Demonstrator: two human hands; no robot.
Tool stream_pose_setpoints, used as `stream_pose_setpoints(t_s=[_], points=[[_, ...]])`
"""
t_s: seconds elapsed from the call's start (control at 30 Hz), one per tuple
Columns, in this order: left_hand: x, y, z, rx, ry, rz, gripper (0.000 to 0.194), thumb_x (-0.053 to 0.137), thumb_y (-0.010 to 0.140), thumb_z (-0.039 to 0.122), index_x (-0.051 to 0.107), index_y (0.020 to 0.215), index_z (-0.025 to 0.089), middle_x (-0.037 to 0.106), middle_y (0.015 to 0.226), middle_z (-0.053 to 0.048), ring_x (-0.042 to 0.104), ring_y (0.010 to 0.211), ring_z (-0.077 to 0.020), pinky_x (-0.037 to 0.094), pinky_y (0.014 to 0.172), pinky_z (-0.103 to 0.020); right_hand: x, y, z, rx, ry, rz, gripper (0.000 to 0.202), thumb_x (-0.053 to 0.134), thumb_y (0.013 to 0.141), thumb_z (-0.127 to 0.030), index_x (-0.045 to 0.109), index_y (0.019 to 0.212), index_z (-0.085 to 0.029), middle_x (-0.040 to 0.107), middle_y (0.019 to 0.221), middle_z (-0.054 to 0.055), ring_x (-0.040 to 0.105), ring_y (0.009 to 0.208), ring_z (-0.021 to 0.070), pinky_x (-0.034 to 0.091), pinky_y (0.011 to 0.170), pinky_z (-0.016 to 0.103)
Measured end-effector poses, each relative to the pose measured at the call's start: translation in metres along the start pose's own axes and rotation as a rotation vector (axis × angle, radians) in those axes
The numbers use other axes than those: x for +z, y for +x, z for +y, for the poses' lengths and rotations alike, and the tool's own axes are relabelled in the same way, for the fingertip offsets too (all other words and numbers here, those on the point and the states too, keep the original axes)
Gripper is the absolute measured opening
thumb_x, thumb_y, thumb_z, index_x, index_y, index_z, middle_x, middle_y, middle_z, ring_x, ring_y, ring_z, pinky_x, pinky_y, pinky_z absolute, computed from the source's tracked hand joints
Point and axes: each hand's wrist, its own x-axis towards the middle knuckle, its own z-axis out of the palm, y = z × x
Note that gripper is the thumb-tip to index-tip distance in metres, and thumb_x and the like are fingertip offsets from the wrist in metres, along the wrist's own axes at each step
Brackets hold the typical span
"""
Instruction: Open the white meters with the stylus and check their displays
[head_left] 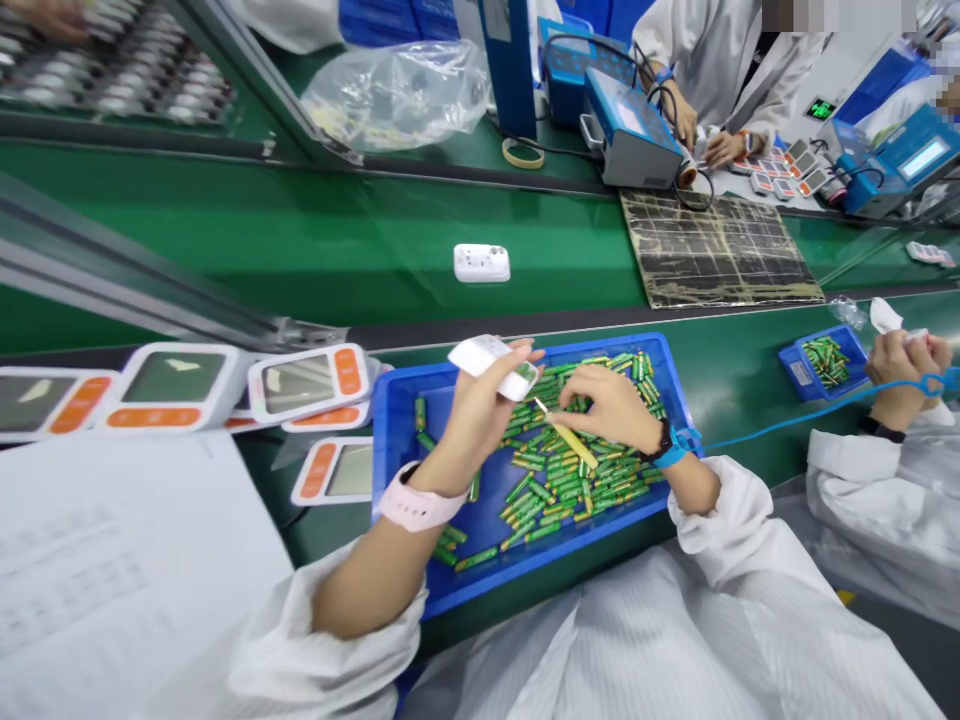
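My left hand (480,410) raised over the blue tray (397,440), fingers curled round a small white device (491,365) at my fingertips, my right hand (611,405) just beside it, pinching a yellowish stick (570,440), green batteries (592,480) spread beneath both palms

white device (491,365): small, rounded, tilted, held up at 12 o'clock of tray | green batteries (570,470): loose, lying criss-cross | blue tray (401,420): shallow, flat on green bench | yellow tool (570,440): slim, slanted toward 5 o'clock
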Motion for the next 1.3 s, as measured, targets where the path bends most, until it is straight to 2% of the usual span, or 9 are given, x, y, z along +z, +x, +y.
stream_pose_setpoints(t_s=[0.1,0.2,0.33,0.47,0.6,0.8,0.9,1.07,1.3], points=[[-0.001,0.001,0.006,0.057,0.011,0.017,0.045,0.082,0.055,0.016,0.061,0.095,0.020,0.071,0.100,-0.004,0.067,0.093,-0.0193,0.054,0.074,-0.025,0.005,-0.002,0.004,0.010,-0.273,-0.270,0.035,0.078,0.075,-0.045,0.062,0.068,-0.015,0.060,0.077,0.004,0.053,0.083,0.0194,0.038,0.075,0.030],[-0.004,0.003,0.010,0.065,0.001,0.045,0.045,0.080,0.055,0.016,0.066,0.097,0.021,0.072,0.093,-0.002,0.067,0.088,-0.0160,0.053,0.071,-0.021,0.009,-0.004,0.007,-0.019,-0.222,-0.354,0.030,0.078,0.076,-0.034,0.058,0.063,-0.015,0.060,0.075,0.003,0.053,0.080,0.0183,0.037,0.071,0.028],[-0.008,0.006,0.011,0.011,-0.046,0.060,0.040,0.077,0.061,0.025,0.065,0.099,0.020,0.072,0.085,-0.002,0.068,0.082,-0.0158,0.053,0.073,-0.023,0.000,-0.008,0.008,0.073,0.355,-0.166,0.014,0.065,0.087,-0.030,0.060,0.086,-0.017,0.063,0.074,0.000,0.059,0.068,0.0137,0.044,0.064,0.024],[-0.009,0.007,0.009,0.023,-0.060,0.061,0.035,0.072,0.068,0.035,0.063,0.098,0.018,0.071,0.083,-0.002,0.069,0.081,-0.0173,0.054,0.073,-0.027,-0.014,-0.009,0.001,0.066,1.014,-0.057,0.047,0.058,0.092,-0.038,0.043,0.134,-0.022,0.069,0.088,0.001,0.066,0.069,0.0124,0.053,0.066,0.024],[-0.005,0.005,0.005,0.002,-0.026,0.049,0.037,0.065,0.074,0.040,0.063,0.103,0.016,0.071,0.081,-0.004,0.070,0.076,-0.0178,0.055,0.069,-0.028,-0.015,-0.006,-0.012,0.049,1.237,-0.087,0.037,0.052,0.094,-0.045,0.052,0.125,-0.023,0.071,0.103,0.005,0.070,0.089,0.0167,0.056,0.080,0.031],[0.000,0.001,-0.007,-0.029,0.007,-0.009,0.042,0.066,0.074,0.044,0.060,0.105,0.016,0.071,0.080,-0.004,0.070,0.076,-0.0205,0.057,0.071,-0.032,0.001,-0.005,-0.018,0.104,1.085,0.210,0.034,0.057,0.090,-0.053,0.060,0.095,-0.020,0.066,0.066,-0.001,0.065,0.062,0.0133,0.053,0.068,0.027],[0.002,0.000,-0.014,-0.042,0.012,-0.015,0.044,0.069,0.071,0.044,0.059,0.105,0.016,0.071,0.081,-0.004,0.070,0.074,-0.0197,0.056,0.068,-0.030,0.005,-0.006,-0.016,0.159,0.941,0.337,0.042,0.049,0.092,-0.058,0.064,0.092,-0.019,0.063,0.066,0.000,0.062,0.061,0.0132,0.052,0.066,0.028],[0.004,-0.002,-0.021,-0.049,0.029,-0.018,0.051,0.071,0.068,0.048,0.057,0.105,0.016,0.071,0.080,-0.004,0.070,0.074,-0.0205,0.055,0.067,-0.029,0.007,-0.004,-0.017,0.206,0.851,0.530,0.031,0.070,0.079,-0.049,0.059,0.080,-0.020,0.063,0.072,0.000,0.062,0.065,0.0138,0.050,0.062,0.027],[0.003,-0.001,-0.025,-0.001,0.066,-0.027,0.048,0.069,0.069,0.056,0.058,0.095,0.017,0.071,0.080,-0.004,0.070,0.076,-0.0208,0.055,0.069,-0.031,0.003,-0.005,-0.024,0.227,0.758,0.452,0.027,0.066,0.082,-0.044,0.053,0.074,-0.021,0.063,0.060,-0.002,0.060,0.055,0.0139,0.048,0.055,0.026]])
